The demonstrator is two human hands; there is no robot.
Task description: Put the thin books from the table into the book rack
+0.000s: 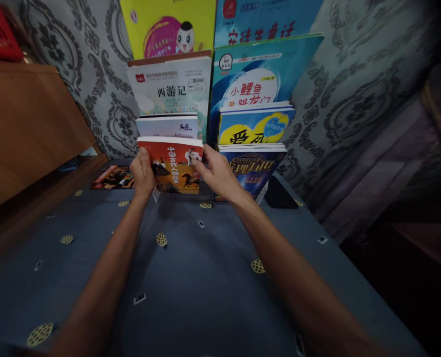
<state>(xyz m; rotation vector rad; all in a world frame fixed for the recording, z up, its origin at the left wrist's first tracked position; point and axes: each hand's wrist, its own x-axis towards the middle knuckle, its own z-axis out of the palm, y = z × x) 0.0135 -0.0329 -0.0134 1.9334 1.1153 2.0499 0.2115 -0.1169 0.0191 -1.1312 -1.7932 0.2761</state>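
An orange-red book (173, 171) stands upright at the front left of a tiered display of books. My left hand (143, 173) grips its left edge, thumb on the cover. On its right edge is my right hand (219, 171), thumb on the front cover and fingers behind. Just behind it rises a pale book (168, 127), and above that a white and green book (171, 89). A dark blue book (255, 171) stands to the right, partly covered by my right hand, with a yellow and blue book (255, 126) behind it.
The display stands on a blue cloth (190, 277) with pineapple prints. Flat dark booklets (112, 177) lie at left, a black flat object (280, 193) at right. A teal book (265, 74) and a yellow-green book (198, 12) stand higher. A wooden cabinet (30, 129) is at far left.
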